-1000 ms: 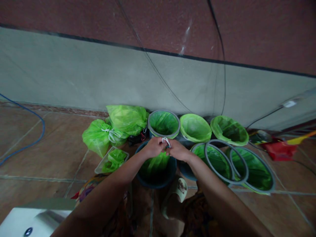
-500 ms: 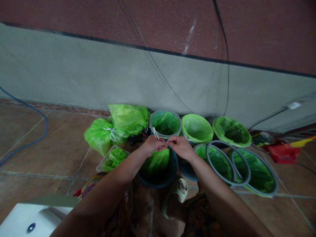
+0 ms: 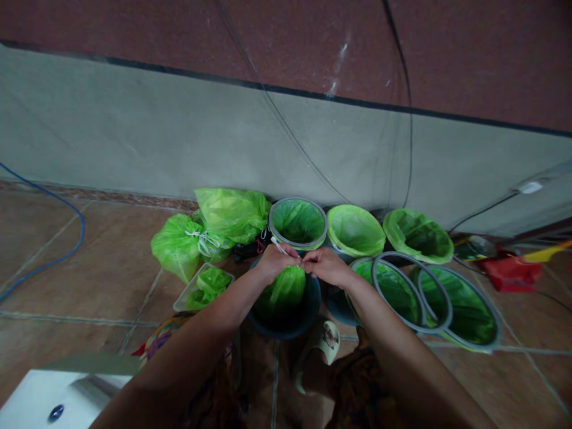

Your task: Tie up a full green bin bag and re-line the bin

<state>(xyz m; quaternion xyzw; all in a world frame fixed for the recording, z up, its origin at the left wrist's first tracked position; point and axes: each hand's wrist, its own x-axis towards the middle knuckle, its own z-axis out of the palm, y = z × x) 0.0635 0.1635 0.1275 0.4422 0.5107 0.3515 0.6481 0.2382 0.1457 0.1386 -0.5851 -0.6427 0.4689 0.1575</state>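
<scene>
Both my hands meet over a dark blue bucket (image 3: 286, 322) on the floor. A green plastic bag (image 3: 283, 289) stands gathered inside it. My left hand (image 3: 274, 262) is closed in a pinch on a white string (image 3: 277, 245) at the bag's neck. My right hand (image 3: 328, 266) is closed too, pinching the same string from the right. The two hands' fingertips touch above the bag.
Several bins lined with green bags (image 3: 355, 229) stand along the wall, some with grey rings (image 3: 409, 289). Two tied green bags (image 3: 179, 247) and a clear tray of green bags (image 3: 203, 286) lie left. A blue cable (image 3: 67, 202), red dustpan (image 3: 507, 271) and white box (image 3: 49, 402) are nearby.
The white string's loose end has shifted from between my hands to the left of my left hand. Both hands stay pinched together over the bag.
</scene>
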